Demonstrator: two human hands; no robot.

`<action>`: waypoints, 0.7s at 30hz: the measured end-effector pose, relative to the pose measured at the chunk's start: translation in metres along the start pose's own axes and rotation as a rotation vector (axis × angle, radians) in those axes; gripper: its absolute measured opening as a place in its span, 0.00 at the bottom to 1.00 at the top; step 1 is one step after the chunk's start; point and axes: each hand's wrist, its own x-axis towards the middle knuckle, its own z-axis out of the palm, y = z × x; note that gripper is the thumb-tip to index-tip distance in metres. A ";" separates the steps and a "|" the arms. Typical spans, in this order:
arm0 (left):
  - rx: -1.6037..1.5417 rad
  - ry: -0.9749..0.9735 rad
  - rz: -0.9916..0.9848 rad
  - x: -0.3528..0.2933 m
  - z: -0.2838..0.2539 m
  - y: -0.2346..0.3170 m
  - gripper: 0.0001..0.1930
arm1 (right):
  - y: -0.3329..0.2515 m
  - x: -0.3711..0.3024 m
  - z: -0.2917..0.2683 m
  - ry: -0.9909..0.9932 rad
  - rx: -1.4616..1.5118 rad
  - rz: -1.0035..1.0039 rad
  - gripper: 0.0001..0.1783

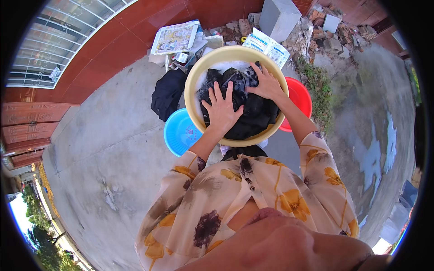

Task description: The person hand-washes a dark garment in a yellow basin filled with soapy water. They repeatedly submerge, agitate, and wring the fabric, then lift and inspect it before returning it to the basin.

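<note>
A cream-yellow basin [190, 97] stands before me with wet black clothing [248, 127] bunched in it. White suds [226, 66] show along its far side and cling to the cloth. My left hand [222, 109] rests on the left part of the clothing, palm down and fingers spread. On the far right part lies my right hand [266, 85], its fingers also apart and touching the wet fabric. Neither hand is visibly closed round the cloth. The lower layers of the clothing are hidden in the basin.
A blue basin [178, 133] sits at the lower left, a red basin [300, 105] at the right, both partly covered. Dark fabric [167, 95] is heaped on the left. Beyond are a printed box [176, 37], a grey block [278, 20] and rubble [332, 43].
</note>
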 end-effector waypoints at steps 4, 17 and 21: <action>0.206 0.118 0.050 0.018 0.034 -0.001 0.45 | 0.017 0.035 0.021 -0.351 0.033 0.124 0.53; 0.258 0.145 0.108 0.098 0.097 -0.029 0.27 | 0.066 0.062 0.097 -0.591 -0.039 0.199 0.22; -0.049 -0.013 -0.088 0.104 0.089 -0.024 0.21 | 0.087 0.053 0.116 -0.404 -0.004 0.217 0.20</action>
